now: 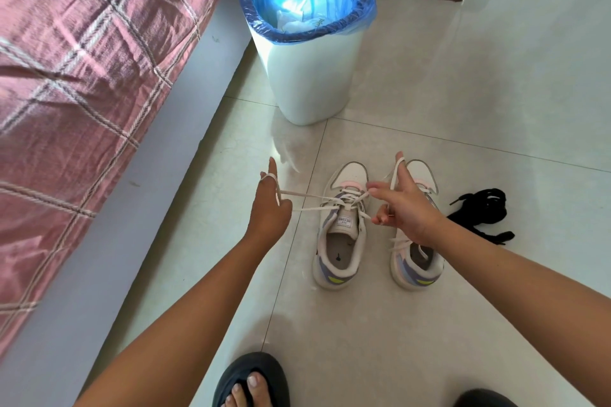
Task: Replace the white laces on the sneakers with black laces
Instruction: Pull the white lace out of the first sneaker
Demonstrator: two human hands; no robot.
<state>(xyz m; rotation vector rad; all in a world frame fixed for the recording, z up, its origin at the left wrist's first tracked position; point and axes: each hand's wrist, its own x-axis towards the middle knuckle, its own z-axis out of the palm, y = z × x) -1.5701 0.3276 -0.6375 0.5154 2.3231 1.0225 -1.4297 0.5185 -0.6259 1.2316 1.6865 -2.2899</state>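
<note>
Unlacing is under way: beside the bin (307, 76), the left hand (269, 208) and right hand (401, 205) each grip an end of the white lace (310, 196) on the left sneaker (340, 241); next, draw it free from the eyelets, black laces (479, 211) waiting right.

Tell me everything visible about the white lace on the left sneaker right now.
The white lace is flat and looks woven. It is still threaded through the upper eyelets of the left sneaker, untied. One end stretches taut leftward, looped around a finger of the left hand; the other runs up over a finger of the right hand. The sneaker stands upright on the tile floor.
</note>
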